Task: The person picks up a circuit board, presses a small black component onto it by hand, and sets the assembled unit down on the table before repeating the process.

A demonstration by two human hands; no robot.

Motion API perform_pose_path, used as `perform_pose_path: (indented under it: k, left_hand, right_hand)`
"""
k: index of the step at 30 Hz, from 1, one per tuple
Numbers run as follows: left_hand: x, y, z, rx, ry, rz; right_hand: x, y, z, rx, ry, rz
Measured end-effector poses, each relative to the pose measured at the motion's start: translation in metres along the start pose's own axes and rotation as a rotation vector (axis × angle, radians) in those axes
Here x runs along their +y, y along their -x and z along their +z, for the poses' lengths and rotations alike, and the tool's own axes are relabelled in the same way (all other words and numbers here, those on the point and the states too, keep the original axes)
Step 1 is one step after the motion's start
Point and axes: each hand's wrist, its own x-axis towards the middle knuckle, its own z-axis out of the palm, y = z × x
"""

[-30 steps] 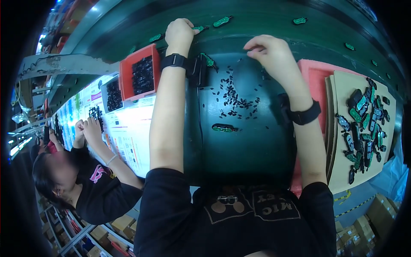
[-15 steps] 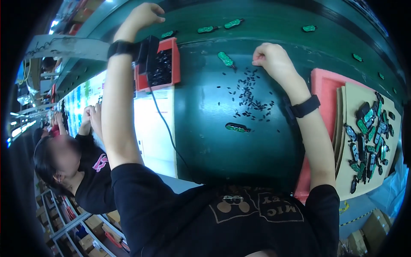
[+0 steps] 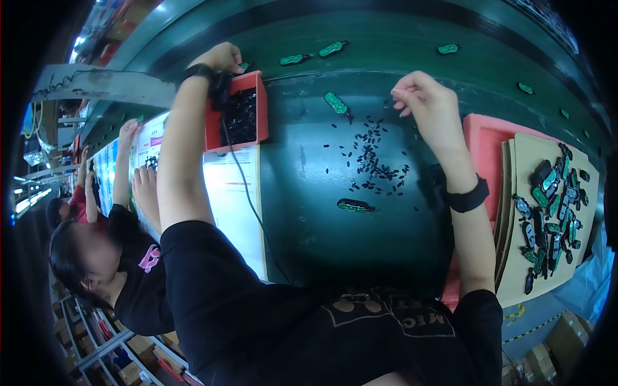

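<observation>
My left hand reaches over the far side of the red bin, its fingertips closed at a small green-and-black part on the belt. The fingers cover much of that part. Raised above the right side of the green work surface, my right hand has thumb and fingers pinched together; what lies between them is too small to make out. Left of it lies a green-topped part. Small black pieces are scattered below, and another green-and-black part lies nearer to me.
Several green parts, one of them a green part, ride the belt at the back. Cardboard sheets on a pink foam tray carry many parts at right. A black cable crosses the left side. A co-worker sits at left.
My left hand has come down and nearer, onto the part beside the red bin. My right hand has shifted slightly right, still pinched. The belt's parts appear further left.
</observation>
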Motion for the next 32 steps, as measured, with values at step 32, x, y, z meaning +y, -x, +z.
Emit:
perform_pose_path:
  k: [32]
  left_hand:
    - [0.25,0.226,0.058,0.618,1.028,0.686]
  right_hand:
    - [-0.078,0.061,-0.042,0.13,-0.182,-0.354]
